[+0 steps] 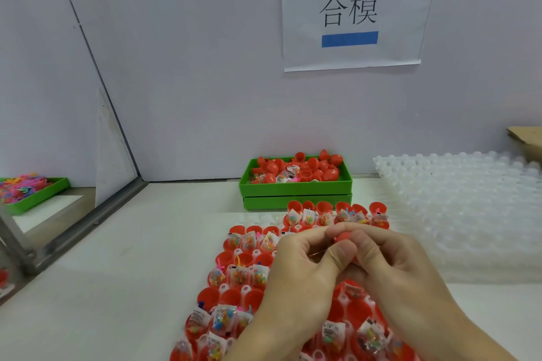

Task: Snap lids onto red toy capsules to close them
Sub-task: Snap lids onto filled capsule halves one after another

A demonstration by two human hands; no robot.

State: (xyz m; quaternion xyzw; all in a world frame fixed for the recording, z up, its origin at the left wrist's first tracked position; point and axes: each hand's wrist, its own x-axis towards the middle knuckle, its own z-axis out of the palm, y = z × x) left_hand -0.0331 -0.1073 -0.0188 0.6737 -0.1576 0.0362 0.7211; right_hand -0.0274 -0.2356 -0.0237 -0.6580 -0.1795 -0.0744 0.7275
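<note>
Both hands meet above the middle of a white holder tray (264, 218). Rows of open red capsule halves (234, 269) stand in it, each with a small bag of coloured toys. My left hand (296, 281) and my right hand (399, 275) together pinch one red capsule (343, 237) between thumbs and fingertips. Only a sliver of red shows between the fingers, so its lid seam is hidden.
A green bin (296, 193) heaped with red capsule parts and toy bags stands behind the tray against the wall. Stacked white holder trays (469, 208) lie at the right. At the far left, beyond a metal frame (88, 223), a second green bin (35, 199) holds colourful pieces.
</note>
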